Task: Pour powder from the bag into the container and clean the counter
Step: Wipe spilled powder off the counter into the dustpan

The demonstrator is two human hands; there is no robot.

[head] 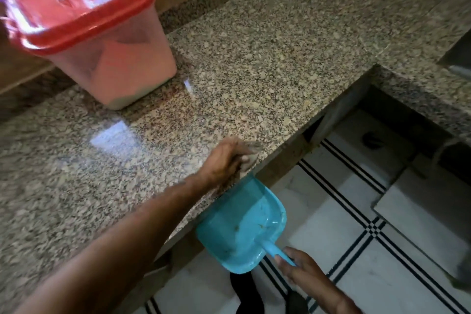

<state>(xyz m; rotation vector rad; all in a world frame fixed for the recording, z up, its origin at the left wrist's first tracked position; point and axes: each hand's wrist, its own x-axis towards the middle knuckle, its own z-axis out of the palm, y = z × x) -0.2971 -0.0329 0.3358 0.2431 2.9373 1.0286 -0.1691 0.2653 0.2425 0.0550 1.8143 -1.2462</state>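
A plastic container with a closed red lid stands at the back left of the speckled granite counter. My left hand presses a small greyish cloth against the counter's front edge. Just below that edge, my right hand grips the handle of a turquoise dustpan, which holds a few crumbs. The powder bag is not in view.
The counter's front edge turns a corner at the right, where a further granite section runs on. Below is a white tiled floor with black stripe lines. A dark opening under the counter shows at the right.
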